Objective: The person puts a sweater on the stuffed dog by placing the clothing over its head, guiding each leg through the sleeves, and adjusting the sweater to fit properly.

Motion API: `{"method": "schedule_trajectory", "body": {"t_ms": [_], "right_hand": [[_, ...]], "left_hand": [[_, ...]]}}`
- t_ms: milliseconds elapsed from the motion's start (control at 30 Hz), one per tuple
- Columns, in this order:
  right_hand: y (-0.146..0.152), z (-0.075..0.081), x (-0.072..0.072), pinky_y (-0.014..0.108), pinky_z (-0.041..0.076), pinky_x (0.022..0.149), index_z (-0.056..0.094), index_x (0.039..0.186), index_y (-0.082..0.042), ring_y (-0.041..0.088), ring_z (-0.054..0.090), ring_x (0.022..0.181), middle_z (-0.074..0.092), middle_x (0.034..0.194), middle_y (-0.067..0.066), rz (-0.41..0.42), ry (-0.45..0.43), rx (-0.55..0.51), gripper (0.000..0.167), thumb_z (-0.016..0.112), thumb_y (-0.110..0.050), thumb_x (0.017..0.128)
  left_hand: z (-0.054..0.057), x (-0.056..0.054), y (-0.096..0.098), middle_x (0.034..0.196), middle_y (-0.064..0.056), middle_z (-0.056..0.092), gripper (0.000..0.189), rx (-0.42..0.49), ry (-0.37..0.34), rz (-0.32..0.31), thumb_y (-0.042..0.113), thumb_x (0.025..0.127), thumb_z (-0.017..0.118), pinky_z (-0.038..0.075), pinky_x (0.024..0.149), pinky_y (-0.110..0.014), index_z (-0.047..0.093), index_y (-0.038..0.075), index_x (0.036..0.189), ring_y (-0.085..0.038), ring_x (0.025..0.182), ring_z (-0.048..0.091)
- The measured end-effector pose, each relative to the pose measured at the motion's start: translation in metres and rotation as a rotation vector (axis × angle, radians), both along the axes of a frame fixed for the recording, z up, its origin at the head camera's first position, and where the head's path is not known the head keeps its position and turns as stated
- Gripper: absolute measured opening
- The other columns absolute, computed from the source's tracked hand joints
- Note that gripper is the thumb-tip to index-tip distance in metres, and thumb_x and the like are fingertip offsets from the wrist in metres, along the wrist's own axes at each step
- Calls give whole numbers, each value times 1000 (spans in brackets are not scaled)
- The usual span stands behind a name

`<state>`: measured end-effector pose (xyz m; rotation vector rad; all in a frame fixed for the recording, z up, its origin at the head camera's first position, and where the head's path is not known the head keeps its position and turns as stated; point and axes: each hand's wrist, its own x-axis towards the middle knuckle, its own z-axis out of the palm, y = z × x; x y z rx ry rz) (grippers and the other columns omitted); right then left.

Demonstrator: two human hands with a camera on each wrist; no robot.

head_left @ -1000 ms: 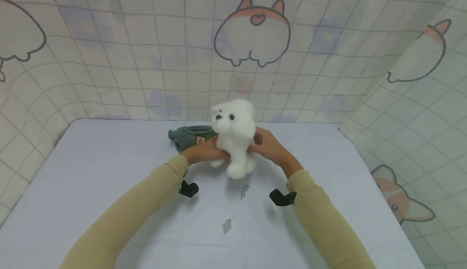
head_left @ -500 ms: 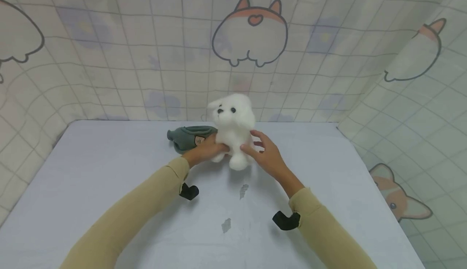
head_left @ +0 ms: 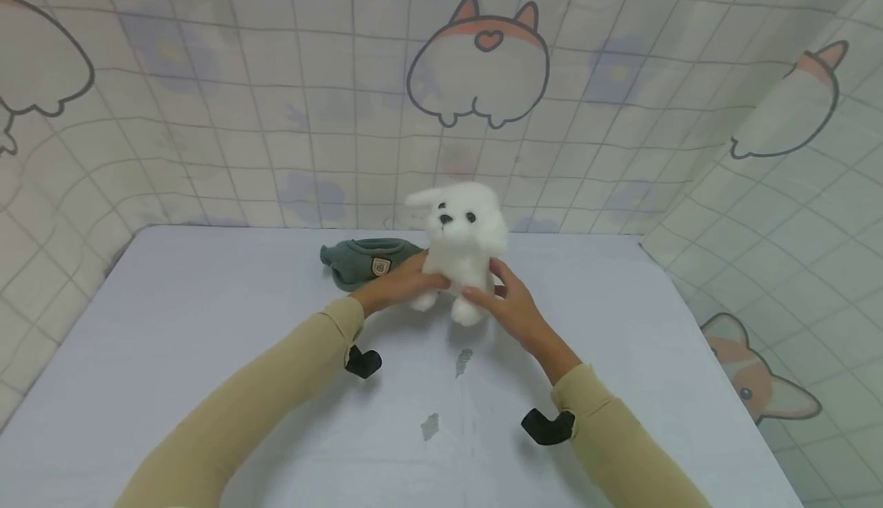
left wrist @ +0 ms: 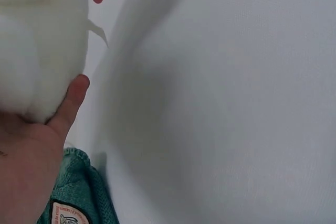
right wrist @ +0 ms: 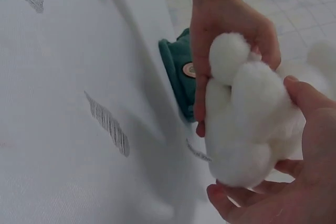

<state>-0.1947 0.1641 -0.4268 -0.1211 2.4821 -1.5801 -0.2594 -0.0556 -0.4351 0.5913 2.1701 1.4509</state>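
Note:
A white plush dog (head_left: 464,251) is held upright between both hands near the table's back, its face turned toward the front left. My left hand (head_left: 396,284) grips its body from the left, thumb across the front. On the other side my right hand (head_left: 513,305) holds it, thumb on the front and fingers around the flank and back. The right wrist view shows the dog's fluffy legs and underside (right wrist: 252,124) between the two hands. Just behind the left hand lies a green knitted doll garment (head_left: 366,259) with a small badge; the dog and hand cover its right end.
The white tabletop (head_left: 241,324) carries two grey worn patches, one patch (head_left: 430,427) nearer the front. Behind and beside it hang curtains (head_left: 331,109) with a grid and corgi print. A black wrist mount (head_left: 549,425) juts from the right sleeve.
The plush dog has turned more toward the front and shifted slightly right. My right hand let its hold loosen, then moved its thumb onto the dog's front. The green garment stays in place.

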Motion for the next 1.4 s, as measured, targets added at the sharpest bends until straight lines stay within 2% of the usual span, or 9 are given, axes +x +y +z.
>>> {"method": "schedule_trajectory", "body": {"t_ms": [167, 333, 433, 600, 733, 900, 1200, 1400], "right_hand": [[8, -5, -5, 56, 35, 111, 28, 151, -29, 29, 48, 133, 29, 158, -2, 36, -20, -61, 77, 67, -45, 87], [14, -5, -8, 55, 33, 112, 29, 152, -27, 32, 47, 134, 30, 158, 2, 58, -12, -89, 75, 66, -41, 88], [18, -5, -9, 56, 32, 113, 30, 152, -25, 32, 44, 137, 33, 157, 3, 77, -7, -99, 74, 67, -39, 89], [23, -7, -12, 54, 33, 113, 33, 151, -23, 31, 38, 141, 37, 155, 3, 101, -7, -68, 73, 68, -38, 89], [25, -9, -15, 51, 33, 114, 38, 148, -19, 29, 33, 144, 38, 155, 5, 121, 9, -28, 70, 69, -37, 88], [25, -9, -18, 48, 27, 118, 37, 148, -17, 29, 29, 146, 36, 156, 6, 143, 6, -27, 72, 72, -32, 87], [25, -9, -25, 49, 25, 118, 42, 142, -9, 29, 31, 145, 41, 152, 9, 164, -2, -51, 62, 69, -13, 86], [21, -14, -31, 50, 25, 118, 43, 141, -5, 30, 30, 146, 40, 152, 11, 130, -19, -57, 61, 64, -5, 84]], "left_hand": [[4, -1, -4, 147, -7, 44, 78, 21, -49, -22, 26, 83, 47, 37, 109, -46, 20, 20, 155, -24, 124, 47], [6, 0, -6, 156, -2, 34, 78, 60, -59, -54, 22, 83, 43, 31, 115, -50, 17, 24, 156, -24, 136, 39], [7, 1, -6, 158, 1, 31, 76, 45, -33, -57, 24, 85, 47, 31, 114, -53, 18, 31, 155, -24, 141, 35], [6, 1, -5, 157, 2, 34, 69, -18, 62, -72, 31, 91, 51, 32, 114, -54, 22, 36, 153, -25, 144, 34], [5, 2, -5, 155, 0, 37, 65, -86, 139, -61, 33, 95, 51, 31, 115, -53, 23, 35, 153, -26, 143, 35], [5, 2, -6, 154, -5, 39, 62, -155, 219, -41, 31, 97, 52, 33, 114, -51, 26, 28, 153, -28, 143, 35], [3, -1, -2, 154, -10, 38, 65, -218, 265, -3, 32, 97, 53, 30, 116, -51, 25, 22, 154, -31, 142, 36], [-1, -7, -1, 155, -13, 36, 64, -236, 280, -1, 32, 99, 52, 30, 116, -51, 25, 16, 154, -32, 142, 36]]}}
